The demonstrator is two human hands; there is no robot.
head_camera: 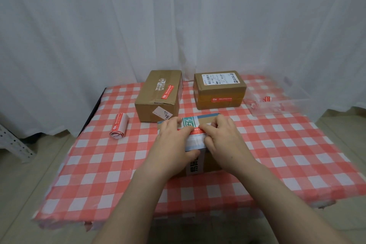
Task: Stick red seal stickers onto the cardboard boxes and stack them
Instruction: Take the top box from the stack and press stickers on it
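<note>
A small cardboard box (200,121) with blue-green tape sits in the middle of the checked table. A red seal sticker (196,130) lies across its top. My left hand (174,140) presses on the sticker's left part, thumb against the box's near side. My right hand (223,136) presses its fingertips on the sticker's right part. Two more cardboard boxes stand behind: one at the back left (158,97) with a red sticker on top, one at the back right (218,90) with a red sticker on its front. The hands hide most of the near box.
A roll of red seal stickers (118,127) lies on the table at the left. A clear plastic tray (277,101) with sticker scraps sits at the back right. White curtains hang behind the red-and-white checked tablecloth (277,154). A white metal rack leg (11,142) stands at far left.
</note>
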